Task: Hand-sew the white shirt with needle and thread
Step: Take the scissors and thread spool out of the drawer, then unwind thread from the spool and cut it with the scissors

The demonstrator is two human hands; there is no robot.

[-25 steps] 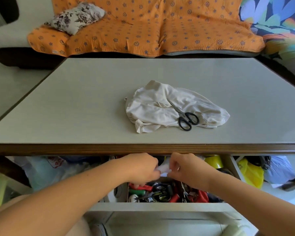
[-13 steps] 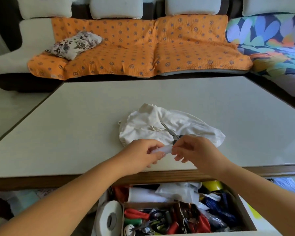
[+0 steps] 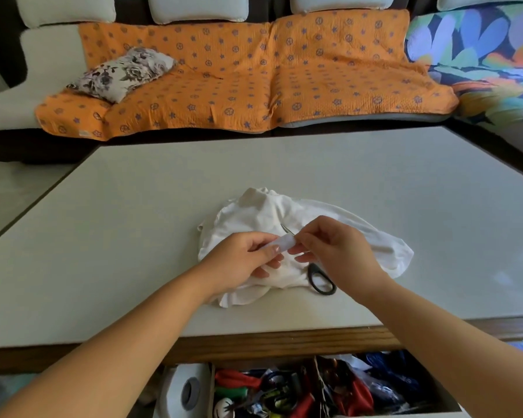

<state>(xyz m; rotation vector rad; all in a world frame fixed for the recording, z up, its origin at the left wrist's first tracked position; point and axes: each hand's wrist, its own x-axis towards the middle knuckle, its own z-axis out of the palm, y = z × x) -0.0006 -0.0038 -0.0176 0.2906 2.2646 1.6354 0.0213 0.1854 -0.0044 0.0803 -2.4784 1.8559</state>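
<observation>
A crumpled white shirt [image 3: 254, 212] lies on the pale table [image 3: 133, 236], with black-handled scissors [image 3: 322, 280] on top of it, partly hidden by my hands. Above the shirt my left hand [image 3: 242, 260] holds a small white spool of thread [image 3: 280, 245] between thumb and fingers. My right hand [image 3: 335, 245] pinches the spool's right end with its fingertips. No needle can be made out.
An open drawer [image 3: 314, 390] under the table's front edge holds several tools and a roll of tape [image 3: 187, 390]. Behind the table stands a sofa with an orange cover [image 3: 254, 79] and a floral pillow [image 3: 121, 73].
Both hands rose from the drawer with the white spool and now hold it over the shirt. The view tilted upward.
</observation>
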